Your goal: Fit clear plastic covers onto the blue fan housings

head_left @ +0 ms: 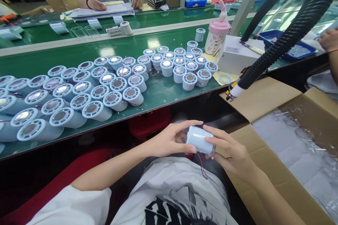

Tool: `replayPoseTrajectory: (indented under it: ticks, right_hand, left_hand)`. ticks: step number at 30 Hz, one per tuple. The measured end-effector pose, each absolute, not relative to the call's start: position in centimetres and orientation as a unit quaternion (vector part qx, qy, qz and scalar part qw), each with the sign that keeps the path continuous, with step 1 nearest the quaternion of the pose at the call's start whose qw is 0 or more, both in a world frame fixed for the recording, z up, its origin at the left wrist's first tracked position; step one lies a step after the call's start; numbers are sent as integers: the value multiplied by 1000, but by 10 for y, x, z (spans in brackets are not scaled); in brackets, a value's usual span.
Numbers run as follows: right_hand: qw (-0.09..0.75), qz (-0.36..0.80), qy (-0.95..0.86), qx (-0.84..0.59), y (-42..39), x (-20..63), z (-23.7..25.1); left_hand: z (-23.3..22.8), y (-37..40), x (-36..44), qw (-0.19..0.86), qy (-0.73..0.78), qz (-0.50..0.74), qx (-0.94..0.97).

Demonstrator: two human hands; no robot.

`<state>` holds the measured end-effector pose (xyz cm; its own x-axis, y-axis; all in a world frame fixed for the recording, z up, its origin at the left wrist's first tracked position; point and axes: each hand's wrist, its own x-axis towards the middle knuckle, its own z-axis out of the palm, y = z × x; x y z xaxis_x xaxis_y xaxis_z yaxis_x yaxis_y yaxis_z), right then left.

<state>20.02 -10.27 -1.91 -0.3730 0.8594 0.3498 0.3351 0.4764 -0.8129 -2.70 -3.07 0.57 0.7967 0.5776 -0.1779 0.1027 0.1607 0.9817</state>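
Above my lap, a light-blue cylindrical housing (198,138) lies on its side between my two hands. My left hand (169,140) has its thumb and fingers closed around the left end. On the other end, the fingers of my right hand (230,149) are wrapped, with a clear plastic rim showing there. A thin red and black wire (202,167) hangs down from the housing. Many similar light-blue cylinders (97,111), with round metallic discs on top, stand on the green bench in front of me.
An open cardboard box (253,147) with clear plastic parts stands at my right. A black ribbed hose (285,31) arches over the bench beside a white box (239,54) and a pink-lidded cup (218,37). People sit across the bench; another person's arm shows at right.
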Motion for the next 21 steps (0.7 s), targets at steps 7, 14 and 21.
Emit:
replayPoseTrajectory:
  ticks: [7,14,21]
  right_hand:
    - [427,617,-501,-431,-105,196,-19]
    - [402,619,-494,-460,-105,195,-18]
    - [436,665,-419,-438,-107,196,-19]
  left_hand:
    - [3,-26,-31,738,205,186,615]
    - [-11,-31,-30,813,211,147,522]
    - [-5,-28,-29,785,198,165,563]
